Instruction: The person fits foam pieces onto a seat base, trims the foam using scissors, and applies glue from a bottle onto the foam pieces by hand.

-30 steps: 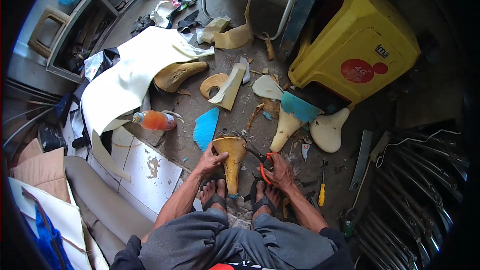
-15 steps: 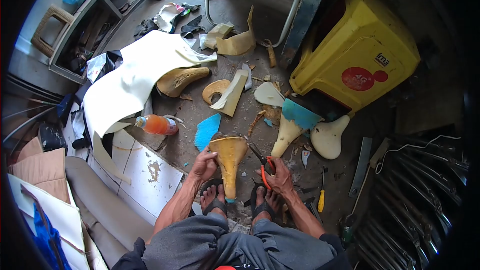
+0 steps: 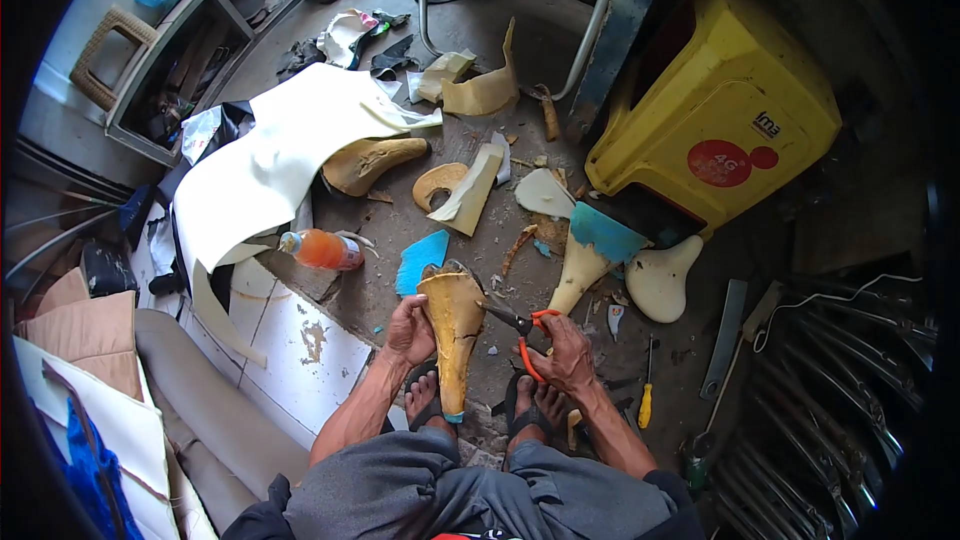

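My left hand (image 3: 408, 332) grips the left edge of a worn yellow-brown bicycle saddle (image 3: 456, 325), its narrow nose toward me and a blue bit at the tip. In my right hand (image 3: 570, 355) are scissors with orange handles (image 3: 530, 360). Their dark blades point left, with the tip at or very near the saddle's right edge; whether they touch is unclear. Just beyond the saddle lies a blue foam scrap (image 3: 421, 262). To the right are a cream saddle with a blue wide end (image 3: 580, 260) and a plain cream saddle pad (image 3: 662, 280).
An orange drink bottle (image 3: 322, 250) lies on the left beside a large white sheet (image 3: 250, 160). A yellow plastic stool (image 3: 730, 110) rests tipped at the right. A yellow-handled screwdriver (image 3: 646, 405) and a flat metal bar (image 3: 722, 340) are on the floor. Metal tubes (image 3: 810, 440) fill the lower right.
The saddle has turned in my left hand, showing more of its side. The scissors have swung so their blades now point left at its edge, rather than up and left.
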The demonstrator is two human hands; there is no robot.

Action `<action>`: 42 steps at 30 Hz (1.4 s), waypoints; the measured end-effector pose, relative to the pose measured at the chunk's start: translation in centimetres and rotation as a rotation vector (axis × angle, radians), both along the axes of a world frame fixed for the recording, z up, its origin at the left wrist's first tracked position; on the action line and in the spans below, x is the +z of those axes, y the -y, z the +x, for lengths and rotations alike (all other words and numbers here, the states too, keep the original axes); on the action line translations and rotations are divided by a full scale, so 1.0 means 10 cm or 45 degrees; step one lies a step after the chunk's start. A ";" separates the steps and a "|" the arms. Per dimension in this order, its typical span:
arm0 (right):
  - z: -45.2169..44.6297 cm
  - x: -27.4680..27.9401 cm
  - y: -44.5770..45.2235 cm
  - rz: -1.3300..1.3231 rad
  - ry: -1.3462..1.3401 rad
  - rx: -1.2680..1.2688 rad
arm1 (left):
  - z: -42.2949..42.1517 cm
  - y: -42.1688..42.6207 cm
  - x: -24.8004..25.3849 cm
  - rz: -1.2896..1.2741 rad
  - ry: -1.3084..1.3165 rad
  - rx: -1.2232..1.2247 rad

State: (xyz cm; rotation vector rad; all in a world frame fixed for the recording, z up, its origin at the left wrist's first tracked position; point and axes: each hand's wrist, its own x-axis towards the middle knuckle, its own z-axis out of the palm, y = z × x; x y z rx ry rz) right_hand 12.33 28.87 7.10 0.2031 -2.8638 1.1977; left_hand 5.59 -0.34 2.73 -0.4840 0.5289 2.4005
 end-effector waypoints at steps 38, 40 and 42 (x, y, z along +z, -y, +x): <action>0.10 0.08 0.04 0.041 -0.049 -0.016 | -0.02 -0.15 0.17 -0.080 -0.013 -0.020; 0.11 0.09 0.05 0.014 -0.016 -0.032 | -0.04 -0.16 0.21 -0.087 -0.039 -0.035; 0.12 0.09 0.07 -0.015 0.023 -0.045 | -0.04 -0.16 0.20 -0.087 -0.046 -0.034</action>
